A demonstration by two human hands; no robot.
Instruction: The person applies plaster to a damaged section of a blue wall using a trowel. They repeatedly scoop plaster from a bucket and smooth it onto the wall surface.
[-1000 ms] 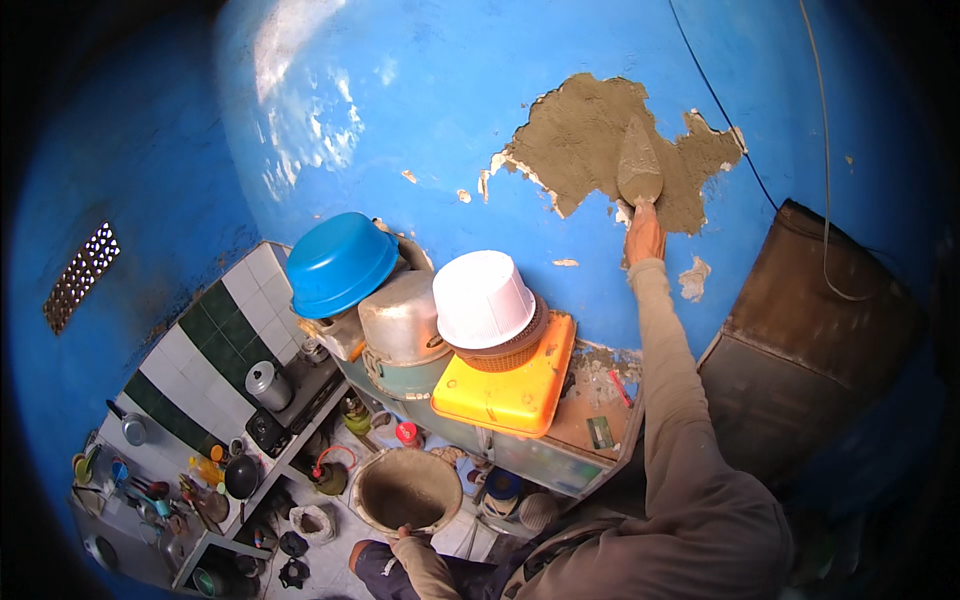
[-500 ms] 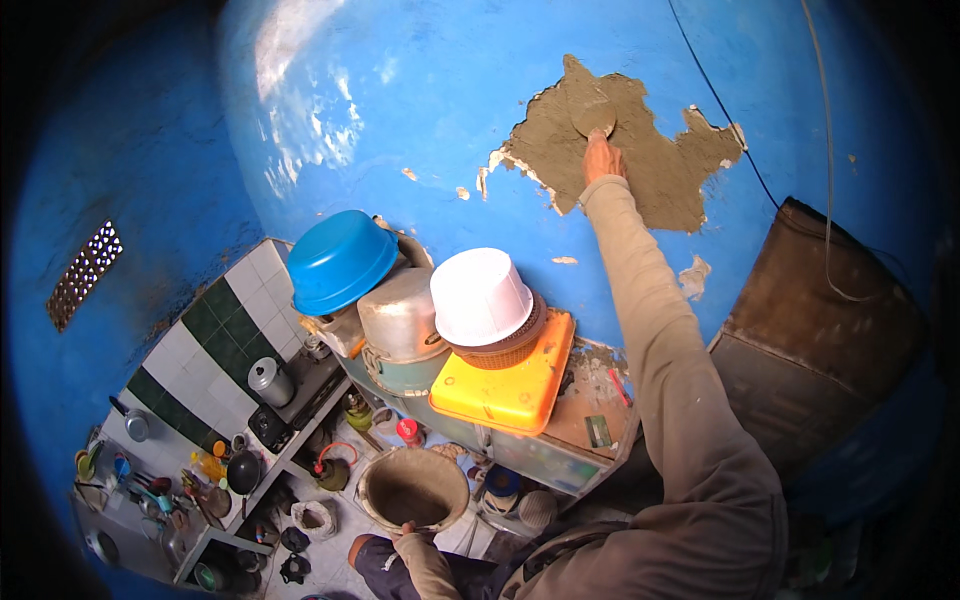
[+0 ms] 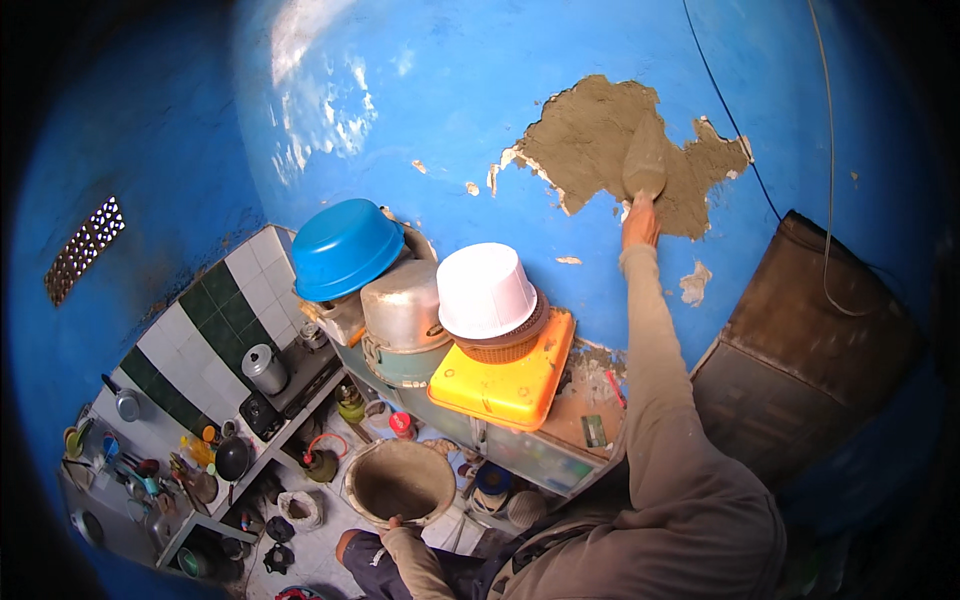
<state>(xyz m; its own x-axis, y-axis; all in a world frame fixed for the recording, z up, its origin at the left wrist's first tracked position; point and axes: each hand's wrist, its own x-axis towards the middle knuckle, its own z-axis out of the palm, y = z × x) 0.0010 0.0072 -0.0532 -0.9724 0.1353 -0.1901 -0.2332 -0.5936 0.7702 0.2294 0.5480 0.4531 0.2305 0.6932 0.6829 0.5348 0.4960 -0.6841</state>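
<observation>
My right hand (image 3: 640, 222) grips a pointed trowel (image 3: 645, 165) by its handle, most of which the fingers hide. The blade points up and lies against the lower middle of a grey-brown mortar patch (image 3: 585, 125) on the blue wall. Ragged, chipped paint borders the patch. Down low, my left hand (image 3: 398, 524) is closed on the near rim of a mortar-smeared bucket (image 3: 385, 462). The bucket's mouth faces up, and its inside looks grey and coated.
Below the patch, a cabinet (image 3: 520, 455) carries a yellow plastic container (image 3: 500, 385), a white tub (image 3: 484, 292), metal pots and a blue basin (image 3: 345, 245). A brown panelled piece (image 3: 790, 330) stands at right. Cables hang on the wall. A cluttered kitchen counter (image 3: 290, 430) runs at left.
My right hand has brought the trowel down and to the right across the mortar patch. My left hand stays on the bucket's rim. The whole view has shifted slightly.
</observation>
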